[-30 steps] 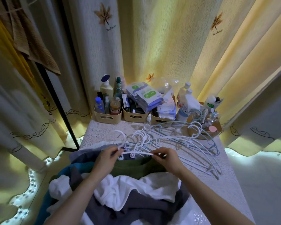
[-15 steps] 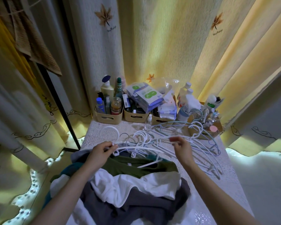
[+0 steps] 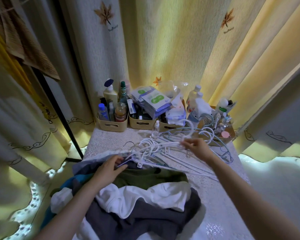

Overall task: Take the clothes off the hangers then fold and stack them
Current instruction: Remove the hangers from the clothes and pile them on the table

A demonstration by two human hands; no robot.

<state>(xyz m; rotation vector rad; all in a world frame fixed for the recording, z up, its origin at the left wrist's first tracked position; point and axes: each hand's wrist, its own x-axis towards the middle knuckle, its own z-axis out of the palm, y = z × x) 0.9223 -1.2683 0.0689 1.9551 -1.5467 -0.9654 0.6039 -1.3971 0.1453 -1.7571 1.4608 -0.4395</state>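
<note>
Two hands are kept well apart. The left hand is curled on a hanger at the far edge of the clothes pile, likely so it is pinned while its garment is worked off. A green top and white and grey pieces are heaped unfolded at the near end of the desk. A bare white hanger is pinched by the right hand over the spare hanger heap, presumably to be dropped clear of the clothes. Nothing is seen folded yet.

Rumpled clothes lie heaped beside white hangers, seemingly tangled.
</note>
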